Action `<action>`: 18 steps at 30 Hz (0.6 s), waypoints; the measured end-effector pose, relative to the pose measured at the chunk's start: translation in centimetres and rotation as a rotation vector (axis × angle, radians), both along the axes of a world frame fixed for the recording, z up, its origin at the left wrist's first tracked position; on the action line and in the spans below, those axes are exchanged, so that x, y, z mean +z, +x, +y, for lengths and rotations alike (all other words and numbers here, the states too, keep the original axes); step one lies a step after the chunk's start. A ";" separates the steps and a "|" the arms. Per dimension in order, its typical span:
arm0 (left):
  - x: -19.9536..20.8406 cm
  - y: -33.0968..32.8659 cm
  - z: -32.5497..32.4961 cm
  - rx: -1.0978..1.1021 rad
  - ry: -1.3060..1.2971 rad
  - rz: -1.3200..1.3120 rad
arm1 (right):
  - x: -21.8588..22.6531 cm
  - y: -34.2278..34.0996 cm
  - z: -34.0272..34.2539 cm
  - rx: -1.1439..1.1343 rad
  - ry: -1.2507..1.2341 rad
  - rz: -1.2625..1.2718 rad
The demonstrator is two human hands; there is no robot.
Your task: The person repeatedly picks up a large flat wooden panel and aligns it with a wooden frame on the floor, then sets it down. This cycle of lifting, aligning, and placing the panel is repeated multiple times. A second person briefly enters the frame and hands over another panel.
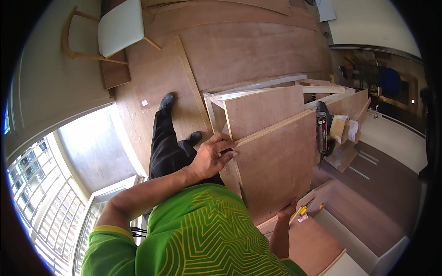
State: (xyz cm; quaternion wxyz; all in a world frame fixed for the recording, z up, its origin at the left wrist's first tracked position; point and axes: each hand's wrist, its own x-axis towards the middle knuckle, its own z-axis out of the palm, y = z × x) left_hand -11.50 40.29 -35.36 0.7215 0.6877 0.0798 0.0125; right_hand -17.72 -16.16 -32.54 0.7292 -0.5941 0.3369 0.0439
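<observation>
A reddish-brown plywood panel (278,161) with a pale edge stands tilted in front of me. My left hand (215,155) is closed on its near left corner, thumb and fingers pinched at the edge. Lower down on the right, my right hand (287,210) grips the panel's near edge, its fingers partly hidden. Behind the panel is a wooden frame (281,86) of pale battens, with another plywood sheet (262,110) against it. A black caulking gun with a dark tube (322,133) lies beside the panel's far right corner.
Small cardboard boxes (339,128) sit past the caulking gun. Yellow bits (303,210) lie in an open wooden box (317,198) near my right hand. A long wood strip (191,83) lies on the floor. A white-seated chair (120,28) stands far left, a barred window (46,198) near left.
</observation>
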 end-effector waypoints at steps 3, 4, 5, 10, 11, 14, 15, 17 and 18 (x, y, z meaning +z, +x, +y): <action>-0.5 -0.3 -0.4 0.028 -0.029 -0.018 | 0.2 -0.1 -0.1 0.049 0.020 -0.001; -0.7 -0.3 -0.6 0.040 -0.067 -0.011 | 0.2 -0.1 -0.1 0.094 0.032 0.000; -0.7 -0.4 -0.9 0.078 -0.152 0.022 | 0.2 -0.2 -0.1 0.068 0.023 0.001; -0.7 -1.0 -2.1 0.199 -0.293 0.044 | 0.3 -0.1 -0.1 0.130 0.044 -0.017; -0.6 -1.3 -2.3 0.171 -0.333 0.158 | 0.3 -0.1 0.0 0.086 0.050 -0.002; -0.1 -2.0 -3.0 0.099 -0.491 0.403 | 0.8 0.0 0.5 0.046 0.047 0.033; -0.1 -2.0 -3.1 0.071 -0.570 0.410 | 1.0 0.1 0.7 0.068 0.055 0.032; 0.0 -2.0 -3.2 0.073 -0.623 0.361 | 1.3 0.3 1.3 0.068 0.040 0.041; 0.0 -1.9 -3.2 0.044 -0.612 0.389 | 1.5 0.4 1.5 0.049 0.017 0.050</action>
